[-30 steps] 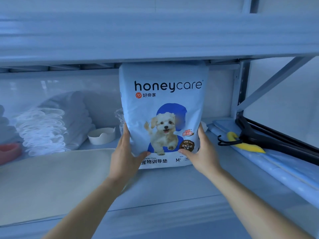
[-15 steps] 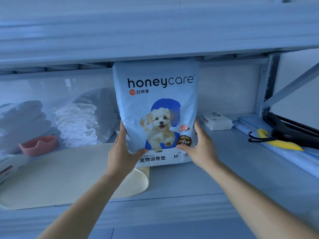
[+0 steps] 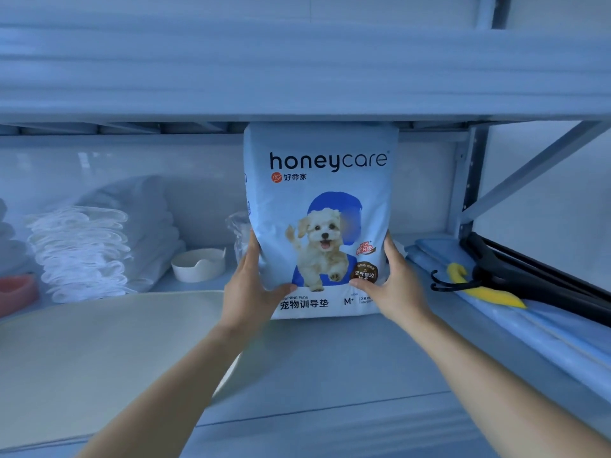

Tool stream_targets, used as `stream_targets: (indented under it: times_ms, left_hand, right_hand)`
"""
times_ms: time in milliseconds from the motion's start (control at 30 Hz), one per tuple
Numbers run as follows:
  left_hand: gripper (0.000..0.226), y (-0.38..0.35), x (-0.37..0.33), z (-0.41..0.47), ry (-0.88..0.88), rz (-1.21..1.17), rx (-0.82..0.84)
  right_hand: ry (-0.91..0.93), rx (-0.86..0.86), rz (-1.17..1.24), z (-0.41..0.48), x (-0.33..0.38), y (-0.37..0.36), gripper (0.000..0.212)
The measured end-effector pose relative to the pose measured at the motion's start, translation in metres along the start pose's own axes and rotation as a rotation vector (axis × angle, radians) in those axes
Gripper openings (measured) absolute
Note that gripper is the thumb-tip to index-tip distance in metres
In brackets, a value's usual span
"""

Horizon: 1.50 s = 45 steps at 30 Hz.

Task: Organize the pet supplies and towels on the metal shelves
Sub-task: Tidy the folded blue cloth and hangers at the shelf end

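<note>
Blue upright puppy-print pad pack point(image 3: 319, 180)

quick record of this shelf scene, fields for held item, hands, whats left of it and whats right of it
held item: training pad bag, upright, its bottom at the shelf
hands: left hand grips the bag's left edge, right hand its right edge, thumbs on the front
left of bag: white bowl, folded towels, pink bowl, cream mat
right of bag: black hangers, yellow item
</note>
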State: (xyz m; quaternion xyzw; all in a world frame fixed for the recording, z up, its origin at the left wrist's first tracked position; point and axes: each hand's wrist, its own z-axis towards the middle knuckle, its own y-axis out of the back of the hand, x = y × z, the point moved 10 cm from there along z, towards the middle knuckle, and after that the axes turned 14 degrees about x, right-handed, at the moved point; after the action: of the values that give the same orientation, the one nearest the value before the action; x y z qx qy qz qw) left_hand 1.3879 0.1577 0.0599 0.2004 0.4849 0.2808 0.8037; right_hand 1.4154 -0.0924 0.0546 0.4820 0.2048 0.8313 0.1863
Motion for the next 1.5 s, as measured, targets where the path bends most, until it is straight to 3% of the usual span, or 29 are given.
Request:
stream_targets:
  times_ms: [500,867,1067,1400,1500]
  left_hand:
    - [0.117,-0.026,0.009,0.034,0.131,0.082,-0.075]
    - [0.118,0.043,0.036,-0.016,0.140,0.122,-0.166]
    - [0.118,0.072,0.072,-0.029,0.168,0.048,-0.086]
    - [0.116,0.072,0.051,-0.044,0.073,0.269,-0.126]
    - [0.109,0.072,0.029,-0.053,-0.067,0.397,-0.170]
  right_hand:
    - [0.042,0.098,0.091,0.053,-0.046,-0.001,0.092]
    - [0.137,0.117,0.114,0.037,0.012,-0.060,0.095]
    - [0.135,0.119,0.076,0.022,0.034,-0.096,0.103]
    - [0.067,0.104,-0.111,0.006,0.039,-0.092,0.098]
    - [0.061,0.083,-0.161,-0.001,0.041,-0.088,0.093]
